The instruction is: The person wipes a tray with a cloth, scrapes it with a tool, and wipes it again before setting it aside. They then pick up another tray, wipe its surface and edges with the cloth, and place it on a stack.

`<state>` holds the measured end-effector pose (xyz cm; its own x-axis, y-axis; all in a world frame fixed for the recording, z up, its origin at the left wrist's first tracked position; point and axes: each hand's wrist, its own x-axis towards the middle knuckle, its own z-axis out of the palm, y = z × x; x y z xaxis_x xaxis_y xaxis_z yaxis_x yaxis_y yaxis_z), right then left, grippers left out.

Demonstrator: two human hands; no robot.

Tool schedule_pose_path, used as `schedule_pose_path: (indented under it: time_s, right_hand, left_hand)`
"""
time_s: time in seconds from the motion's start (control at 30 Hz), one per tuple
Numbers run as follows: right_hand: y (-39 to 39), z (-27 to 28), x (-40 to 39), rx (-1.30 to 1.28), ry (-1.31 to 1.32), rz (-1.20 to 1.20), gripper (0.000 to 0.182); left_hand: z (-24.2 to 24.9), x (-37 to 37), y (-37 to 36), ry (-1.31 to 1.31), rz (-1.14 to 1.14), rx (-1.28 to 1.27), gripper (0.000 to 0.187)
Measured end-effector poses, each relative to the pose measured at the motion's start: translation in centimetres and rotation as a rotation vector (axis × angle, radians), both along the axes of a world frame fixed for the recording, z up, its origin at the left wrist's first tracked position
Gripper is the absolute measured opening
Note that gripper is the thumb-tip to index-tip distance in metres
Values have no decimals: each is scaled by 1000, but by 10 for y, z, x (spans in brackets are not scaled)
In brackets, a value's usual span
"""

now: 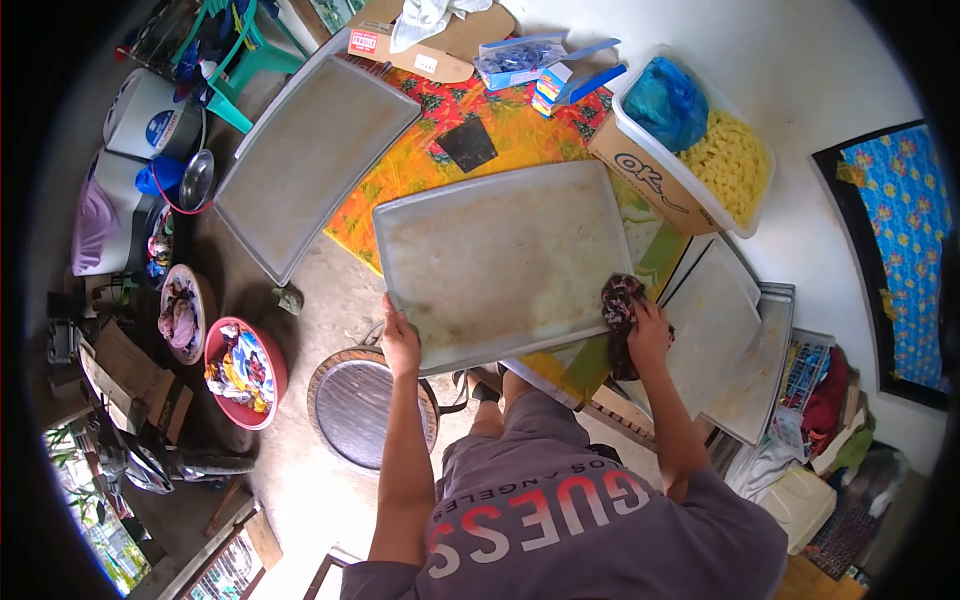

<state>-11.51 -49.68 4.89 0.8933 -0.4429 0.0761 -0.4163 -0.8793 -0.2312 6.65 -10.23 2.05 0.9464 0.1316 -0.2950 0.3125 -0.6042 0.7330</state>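
A large metal baking tray [500, 260] lies in front of me, partly over the table with its near left corner past the edge. My left hand [401, 343] grips the tray's near left edge, thumb on the rim and the other fingers hidden below. At the near right corner, my right hand [649, 335] is closed on a dark patterned cloth [621, 300], which touches the tray's rim and hangs down. Pale smudges show on the tray's surface.
Another tray [315, 165] lies at the table's left. Flowered tablecloth [375, 205], a dark square piece [467, 146] and a white tub of yellow pieces [728, 165] are beyond. More trays [745, 370] lean right. A round stool [365, 405] and red basin [270, 360] stand left.
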Motion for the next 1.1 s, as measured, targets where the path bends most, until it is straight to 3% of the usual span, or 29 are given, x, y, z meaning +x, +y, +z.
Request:
schedule_pose_path:
  time_s: [0.1, 0.23, 0.37, 0.47, 0.6, 0.77, 0.87, 0.97, 1.1]
  right_hand:
    - [-6, 2, 31, -7, -18, -29, 40]
    - [-26, -25, 139, -188, -149, 56, 41]
    - [-12, -39, 228, -201, -231, 103, 45]
    - [35, -44, 252, -145, -240, 212, 50]
    - [125, -45, 275, -71, -228, 409, 56]
    - [219, -40, 308, 55, -207, 583, 56]
    - [248, -37, 322, 116, -233, 693, 54]
    - [261, -37, 315, 180, -240, 801, 53]
    - [269, -32, 263, 274, -242, 874, 48]
  left_hand:
    - [-12, -3, 6, -60, -40, 3, 46]
    - [-2, 0, 6, 21, -41, 41, 46]
    - [-16, -2, 10, -123, -65, 35, 45]
    - [-18, -1, 12, -225, -87, -44, 45]
    - [-26, 1, 20, -67, -87, -62, 47]
    - [2, 5, 18, 21, -116, -161, 48]
    - [-20, 6, 24, -147, -154, -233, 50]
    - [-40, 11, 47, -36, -171, -330, 68]
    - [1, 23, 46, 426, -12, -663, 98]
